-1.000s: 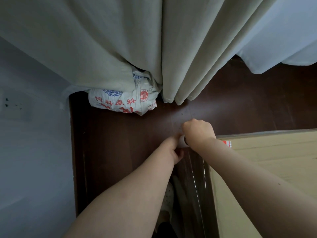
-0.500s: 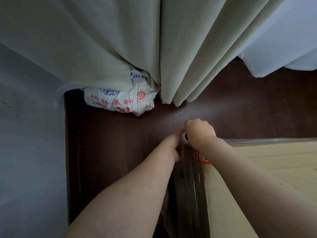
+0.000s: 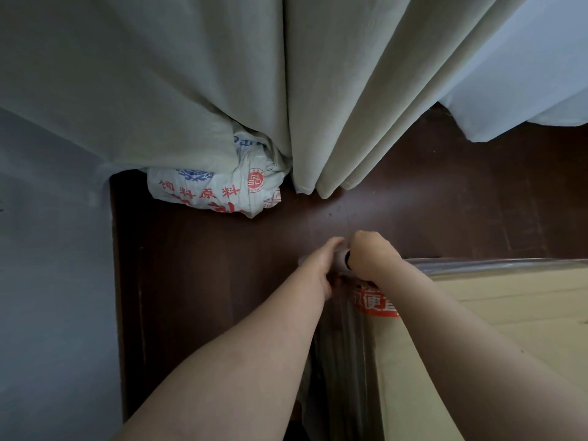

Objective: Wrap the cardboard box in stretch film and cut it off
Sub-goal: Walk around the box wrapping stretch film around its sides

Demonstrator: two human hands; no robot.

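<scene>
A tan cardboard box (image 3: 509, 313) with a red printed label fills the lower right. Clear stretch film (image 3: 346, 351) hangs down its near left side and runs along its far top edge. The film roll (image 3: 341, 259) stands at the box's far left corner, only its white core end showing between my hands. My right hand (image 3: 370, 256) grips the top of the roll with curled fingers. My left hand (image 3: 321, 265) holds the roll from the left, its fingers hidden behind it.
Pale curtains (image 3: 286, 90) hang down to the dark brown floor (image 3: 206, 281) just beyond the box. A white printed sack (image 3: 216, 192) lies under the curtain at the left. A grey wall (image 3: 54, 281) closes the left side.
Both hands and the roll stayed at the box's far left corner. The view shifted so the box's top edge sits lower and more film-covered edge and red label show.
</scene>
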